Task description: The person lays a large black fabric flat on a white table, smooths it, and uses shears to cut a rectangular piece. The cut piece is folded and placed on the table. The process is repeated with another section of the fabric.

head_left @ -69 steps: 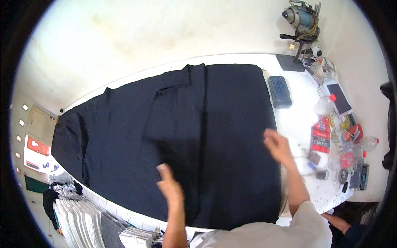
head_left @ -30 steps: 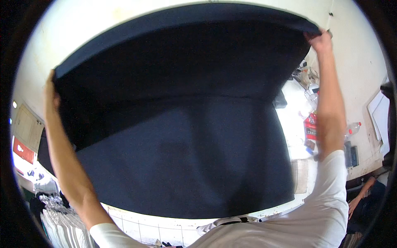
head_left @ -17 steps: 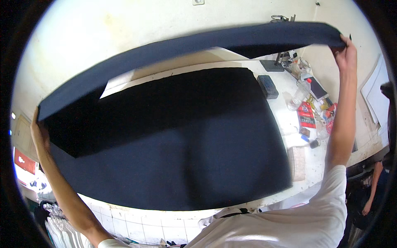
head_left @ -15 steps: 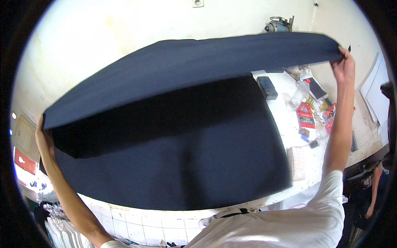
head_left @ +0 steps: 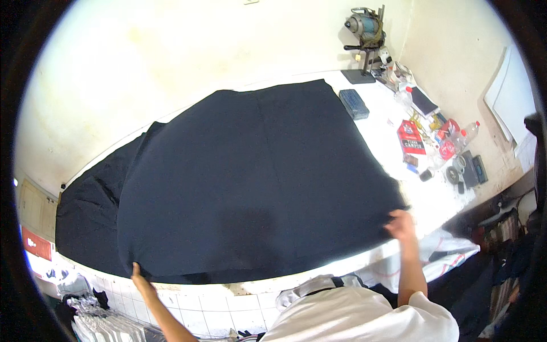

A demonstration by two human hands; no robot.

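Note:
A large dark cloth [head_left: 256,176] lies spread over the white table [head_left: 379,142], with its upper layer mostly flat. At the cloth's near-left corner, my left hand [head_left: 140,276] is closed on the edge, the thumb on top. My right hand [head_left: 402,224] is at the near-right edge, its fingers curled on the cloth's border. On the left, a creased dark layer [head_left: 91,199] sticks out from under the upper one.
A cutting machine [head_left: 364,25] stands at the back right. Before it are a dark block [head_left: 354,104], a tablet-like dark panel [head_left: 424,101], a red packet [head_left: 411,138] and plastic bottles [head_left: 472,131]. A white sack [head_left: 447,251] is below the table's right edge.
Both hands have come down and toward me, bringing the raised cloth layer down flat over the lower one. The cutting machine and more of the table's right side now show.

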